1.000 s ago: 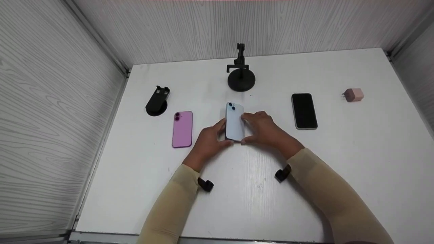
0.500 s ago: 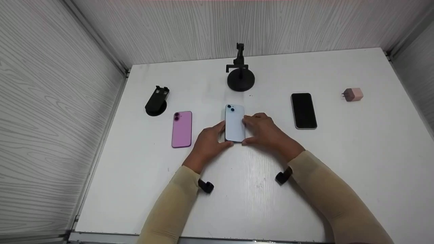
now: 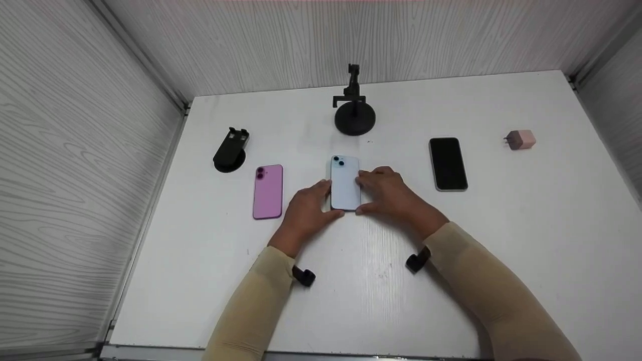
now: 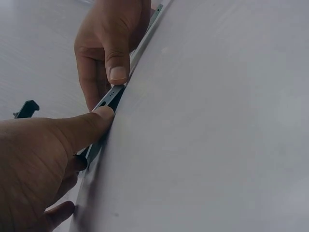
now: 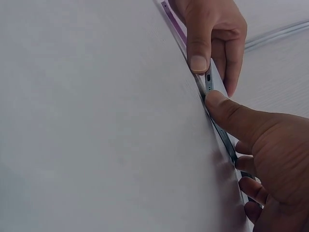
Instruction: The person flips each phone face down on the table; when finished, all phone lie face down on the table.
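A light blue smartphone (image 3: pixel 345 183) lies back up at the middle of the white table, its two camera lenses toward the far end. My left hand (image 3: pixel 307 210) grips its left side, thumb at the bottom edge and fingers along the long edge. On the opposite side my right hand (image 3: pixel 391 193) holds it the same way, fingertips at the right edge and thumb at the lower corner. In the left wrist view the bottom edge of the smartphone (image 4: pixel 112 93) shows its port between the two thumbs. The right wrist view shows the smartphone (image 5: pixel 209 82) edge-on too.
Left of the hands lies a pink-purple phone (image 3: pixel 268 192), and behind it a black folding stand (image 3: pixel 231 150). A black round-based phone holder (image 3: pixel 354 118) stands at the back. To the right are a black-screened phone (image 3: pixel 448 164) and a pink plug charger (image 3: pixel 520 140).
The light blue smartphone has straightened and come down slightly toward the near side, with both hands keeping hold of it. The other things have stayed put.
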{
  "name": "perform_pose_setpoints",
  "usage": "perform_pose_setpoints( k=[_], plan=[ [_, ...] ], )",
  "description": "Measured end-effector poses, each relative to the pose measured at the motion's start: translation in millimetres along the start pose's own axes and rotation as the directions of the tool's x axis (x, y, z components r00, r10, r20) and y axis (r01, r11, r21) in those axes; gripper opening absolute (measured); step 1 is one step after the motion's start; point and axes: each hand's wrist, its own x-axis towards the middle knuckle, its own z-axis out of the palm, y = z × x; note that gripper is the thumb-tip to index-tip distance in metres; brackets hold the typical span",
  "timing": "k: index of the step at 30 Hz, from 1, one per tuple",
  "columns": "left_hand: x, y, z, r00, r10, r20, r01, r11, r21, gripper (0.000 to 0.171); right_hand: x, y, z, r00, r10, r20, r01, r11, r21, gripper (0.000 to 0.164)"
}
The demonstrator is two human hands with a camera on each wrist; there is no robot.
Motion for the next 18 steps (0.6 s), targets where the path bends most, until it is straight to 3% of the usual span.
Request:
perform_pose_setpoints(
  k=[18],
  plan=[
    [-3.2, 1.7, -1.4, 0.999, -0.040, 0.003, 0.040, 0.998, 0.040, 0.087, -0.1, -3.0, -3.1, 0.999, -0.034, 0.024, 0.035, 0.999, -0.040, 0.083]
  ],
)
